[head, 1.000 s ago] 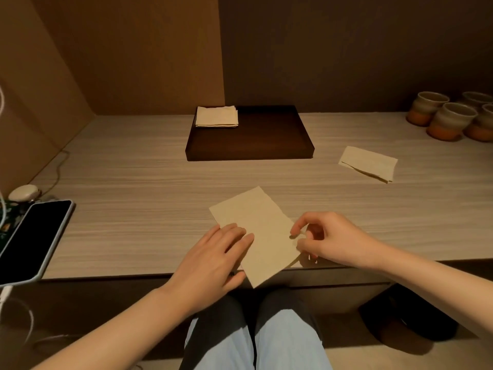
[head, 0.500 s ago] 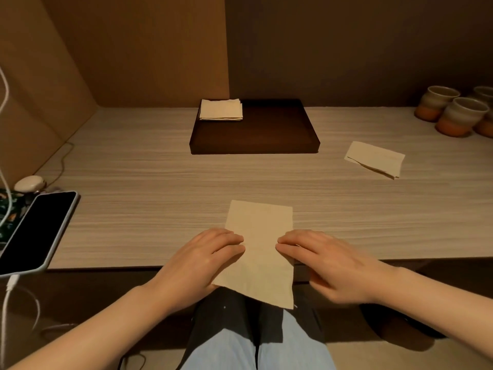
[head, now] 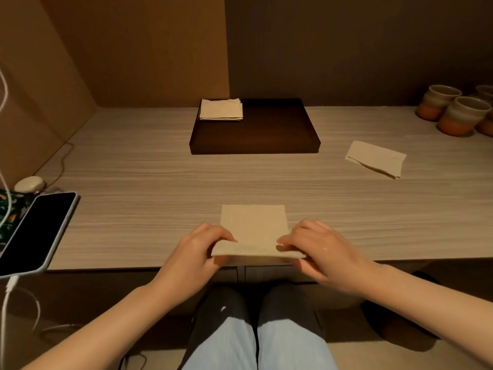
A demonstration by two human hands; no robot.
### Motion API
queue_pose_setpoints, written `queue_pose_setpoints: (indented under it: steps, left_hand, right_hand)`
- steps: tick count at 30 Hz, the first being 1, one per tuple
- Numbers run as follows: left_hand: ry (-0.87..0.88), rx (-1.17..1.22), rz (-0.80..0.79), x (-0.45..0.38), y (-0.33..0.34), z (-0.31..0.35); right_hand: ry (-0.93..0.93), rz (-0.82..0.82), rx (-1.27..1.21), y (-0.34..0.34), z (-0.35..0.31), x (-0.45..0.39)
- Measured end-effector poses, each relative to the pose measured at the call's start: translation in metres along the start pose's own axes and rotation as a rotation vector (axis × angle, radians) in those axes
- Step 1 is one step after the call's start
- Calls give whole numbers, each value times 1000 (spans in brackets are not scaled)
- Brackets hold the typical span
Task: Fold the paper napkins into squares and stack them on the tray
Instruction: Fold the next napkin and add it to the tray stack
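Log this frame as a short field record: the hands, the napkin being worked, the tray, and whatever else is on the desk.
left hand: pinches the near left corner of the napkin in hand
right hand: pinches its near right corner
napkin in hand: near edge lifted and curling over, far part flat on the desk
tray: dark, at the back centre
folded stack: in the tray's far left corner
loose napkin: flat on the desk, right of the tray
cups: far right
phone: left edge, screen dark
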State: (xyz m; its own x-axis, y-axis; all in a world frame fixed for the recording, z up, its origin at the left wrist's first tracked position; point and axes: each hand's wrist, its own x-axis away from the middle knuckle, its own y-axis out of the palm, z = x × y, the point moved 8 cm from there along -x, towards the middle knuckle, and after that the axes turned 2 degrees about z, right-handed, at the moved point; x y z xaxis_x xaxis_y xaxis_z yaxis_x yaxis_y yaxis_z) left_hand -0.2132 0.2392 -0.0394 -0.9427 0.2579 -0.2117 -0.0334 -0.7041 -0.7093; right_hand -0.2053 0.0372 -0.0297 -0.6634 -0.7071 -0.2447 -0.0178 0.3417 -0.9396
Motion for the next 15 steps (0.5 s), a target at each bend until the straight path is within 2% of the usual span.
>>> queue_pose_setpoints:
  steps: [4,6,10,15]
  left_hand:
    - [-174,80,134,-14,-5,-4]
    - [-243,54,178,-20,-5,-8]
    - [-316,28,206,-23,-4,-14]
    - [-378,0,220,-22,-7,-23]
  right_hand:
    - [416,80,-387,1,22,-10]
    - [545,144,-456,0,32,-17]
    - [670,83,-367,4,41,-26]
    - [731,63,-251,6,47,-29]
